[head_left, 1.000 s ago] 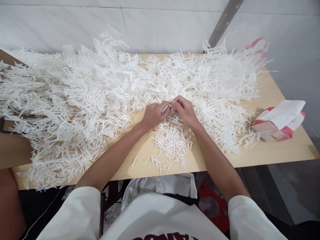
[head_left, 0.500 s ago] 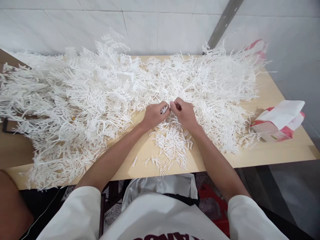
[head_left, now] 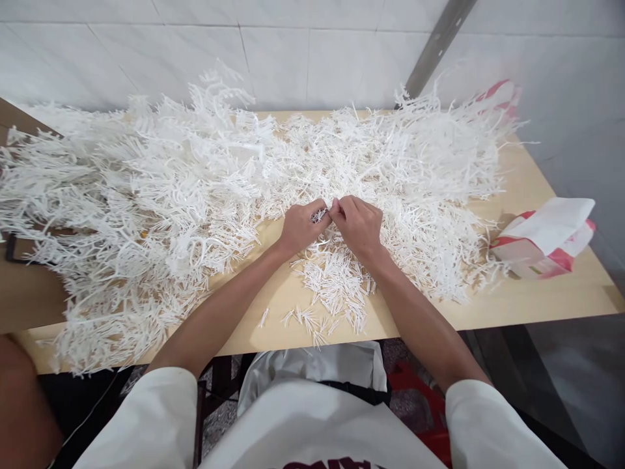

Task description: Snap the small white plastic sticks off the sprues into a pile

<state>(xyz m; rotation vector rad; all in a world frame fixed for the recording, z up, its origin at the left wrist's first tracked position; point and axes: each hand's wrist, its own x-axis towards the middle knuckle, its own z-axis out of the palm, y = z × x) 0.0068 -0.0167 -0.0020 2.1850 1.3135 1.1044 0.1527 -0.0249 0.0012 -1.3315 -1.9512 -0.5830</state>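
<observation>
My left hand (head_left: 301, 228) is closed around a piece of white branched strands, whose thin tips show in the ring of thumb and finger. Beside it, my right hand (head_left: 359, 225) is pinched, its fingertips meeting the left thumb; whatever they grip is too small to make out. Below the hands lies a small heap of short white sprigs (head_left: 336, 286). Behind and to both sides spreads a large pile of white branched plastic-looking strands (head_left: 195, 176). A few loose bits (head_left: 263, 318) lie near the table's front edge.
The wooden table (head_left: 532, 296) stands against a tiled wall (head_left: 273, 58). A pink and white tissue pack (head_left: 541, 238) sits at the right. A cardboard box (head_left: 32, 293) is at the left, above a person's bare limb (head_left: 24, 404). A metal post (head_left: 439, 49) leans behind.
My right hand has turned slightly, its fingers curling over more at the left thumb. The left hand stays nearly in place.
</observation>
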